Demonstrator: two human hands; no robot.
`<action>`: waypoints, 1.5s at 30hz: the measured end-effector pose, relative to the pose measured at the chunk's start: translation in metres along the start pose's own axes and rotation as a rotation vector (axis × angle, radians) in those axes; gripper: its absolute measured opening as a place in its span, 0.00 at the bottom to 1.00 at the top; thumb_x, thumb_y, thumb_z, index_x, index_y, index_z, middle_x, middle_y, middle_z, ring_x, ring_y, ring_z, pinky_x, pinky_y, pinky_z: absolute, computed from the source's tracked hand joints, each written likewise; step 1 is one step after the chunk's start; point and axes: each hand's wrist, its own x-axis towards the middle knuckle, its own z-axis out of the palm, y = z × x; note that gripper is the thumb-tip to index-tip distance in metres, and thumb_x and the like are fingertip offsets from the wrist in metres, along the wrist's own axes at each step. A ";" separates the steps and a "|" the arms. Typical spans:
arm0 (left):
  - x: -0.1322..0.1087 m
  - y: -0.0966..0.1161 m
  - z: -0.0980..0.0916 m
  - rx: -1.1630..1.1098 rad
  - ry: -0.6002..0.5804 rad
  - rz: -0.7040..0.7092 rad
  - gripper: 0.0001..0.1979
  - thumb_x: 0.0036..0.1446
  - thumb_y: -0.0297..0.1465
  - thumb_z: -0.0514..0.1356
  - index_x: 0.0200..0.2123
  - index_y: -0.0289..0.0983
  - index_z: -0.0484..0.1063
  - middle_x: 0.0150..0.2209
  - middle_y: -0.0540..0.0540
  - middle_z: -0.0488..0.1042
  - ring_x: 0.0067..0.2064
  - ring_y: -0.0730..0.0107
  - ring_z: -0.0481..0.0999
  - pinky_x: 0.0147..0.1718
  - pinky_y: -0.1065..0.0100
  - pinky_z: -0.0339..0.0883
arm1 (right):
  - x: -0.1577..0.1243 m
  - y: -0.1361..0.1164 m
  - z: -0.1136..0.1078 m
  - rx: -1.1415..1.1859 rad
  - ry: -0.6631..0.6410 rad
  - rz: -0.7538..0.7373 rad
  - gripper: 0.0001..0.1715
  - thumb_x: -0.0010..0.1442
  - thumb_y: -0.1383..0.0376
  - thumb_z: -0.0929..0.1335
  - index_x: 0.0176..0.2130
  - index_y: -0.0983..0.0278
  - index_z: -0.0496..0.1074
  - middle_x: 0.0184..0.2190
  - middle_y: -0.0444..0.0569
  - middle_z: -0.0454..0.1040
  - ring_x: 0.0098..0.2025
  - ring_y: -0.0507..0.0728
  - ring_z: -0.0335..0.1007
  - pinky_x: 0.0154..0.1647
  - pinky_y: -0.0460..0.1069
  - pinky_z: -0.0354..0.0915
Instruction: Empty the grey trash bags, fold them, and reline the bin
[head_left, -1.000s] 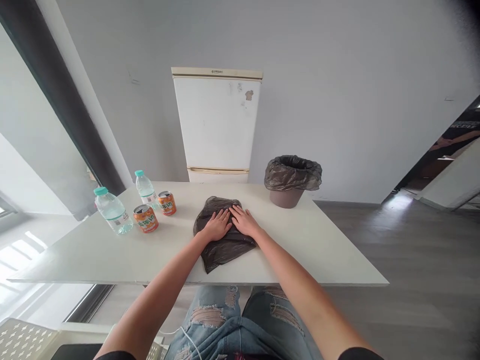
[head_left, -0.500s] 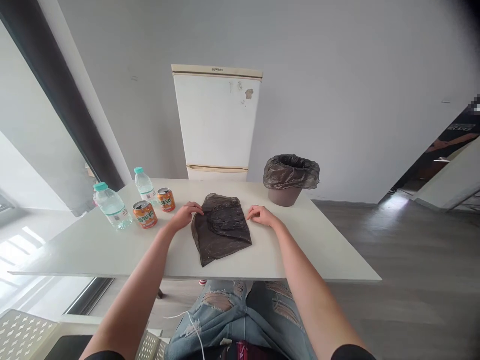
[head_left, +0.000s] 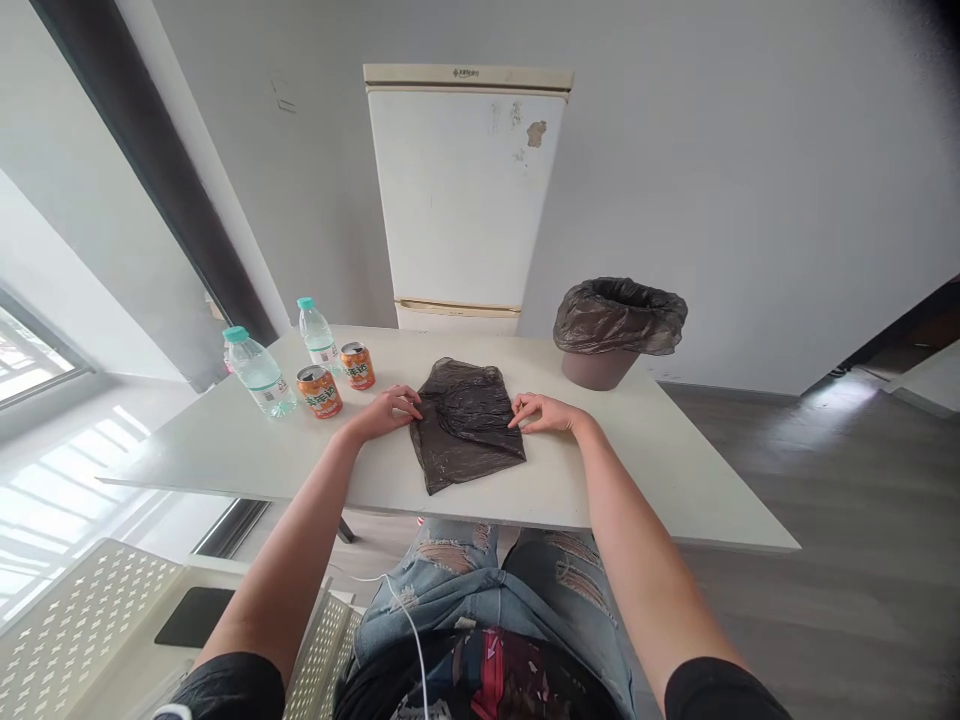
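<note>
A flattened dark brown plastic bag (head_left: 466, 425) lies on the white table (head_left: 660, 460) in front of me. My left hand (head_left: 386, 412) rests at the bag's left edge, fingers curled and pinching the plastic. My right hand (head_left: 544, 412) is at the bag's right edge, its fingertips likewise pressed together on the plastic. Both forearms reach over the table's near edge above my torn jeans.
A brown bin lined with a dark bag (head_left: 619, 330) stands at the table's back right. Two water bottles (head_left: 259, 370) and two orange cans (head_left: 319, 392) stand at the left. Behind the table is a white fridge (head_left: 465, 200). A white perforated surface (head_left: 75, 620) sits low on the left.
My hands lay flat on the middle of the bag a second ago; they have slid apart to its left and right edges. My head has moved, shifting the view.
</note>
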 end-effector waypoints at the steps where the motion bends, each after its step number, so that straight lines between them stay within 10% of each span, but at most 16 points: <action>1: 0.001 0.001 0.001 -0.013 -0.007 0.001 0.14 0.67 0.40 0.62 0.40 0.43 0.88 0.53 0.40 0.79 0.55 0.57 0.77 0.60 0.55 0.71 | 0.001 -0.002 0.001 -0.007 -0.001 0.003 0.16 0.60 0.52 0.78 0.46 0.52 0.88 0.46 0.50 0.75 0.52 0.61 0.72 0.62 0.56 0.66; 14: 0.000 0.008 -0.001 -0.029 -0.247 -0.002 0.20 0.57 0.47 0.73 0.52 0.52 0.86 0.68 0.43 0.72 0.70 0.44 0.69 0.73 0.45 0.56 | 0.003 -0.015 0.005 0.005 0.099 -0.002 0.11 0.64 0.55 0.74 0.37 0.58 0.86 0.56 0.53 0.74 0.59 0.65 0.72 0.66 0.61 0.66; 23: 0.010 0.019 0.006 -0.282 -0.014 0.018 0.17 0.66 0.47 0.65 0.41 0.40 0.85 0.54 0.37 0.81 0.56 0.54 0.80 0.59 0.54 0.71 | 0.011 -0.042 0.016 0.290 0.211 -0.022 0.16 0.67 0.50 0.71 0.36 0.59 0.76 0.60 0.55 0.80 0.75 0.67 0.60 0.72 0.66 0.59; 28: 0.012 0.014 0.004 -0.394 0.246 -0.173 0.21 0.64 0.50 0.63 0.41 0.37 0.79 0.40 0.43 0.82 0.45 0.59 0.80 0.49 0.59 0.72 | 0.019 -0.035 0.024 0.487 0.353 0.073 0.24 0.63 0.42 0.74 0.40 0.59 0.73 0.38 0.49 0.83 0.50 0.63 0.80 0.56 0.57 0.70; 32: 0.014 0.015 0.004 -0.479 0.373 -0.295 0.22 0.60 0.52 0.64 0.35 0.37 0.75 0.33 0.45 0.78 0.38 0.62 0.76 0.41 0.64 0.71 | 0.024 -0.032 0.029 0.510 0.382 0.114 0.28 0.61 0.41 0.75 0.42 0.59 0.71 0.28 0.42 0.76 0.34 0.56 0.74 0.41 0.50 0.67; 45: 0.010 0.019 0.006 -0.271 0.316 -0.480 0.12 0.60 0.39 0.61 0.43 0.40 0.74 0.19 0.58 0.62 0.22 0.72 0.60 0.26 0.70 0.55 | 0.031 -0.016 0.031 0.410 0.485 0.207 0.22 0.59 0.51 0.73 0.41 0.56 0.60 0.22 0.35 0.68 0.22 0.51 0.60 0.26 0.46 0.56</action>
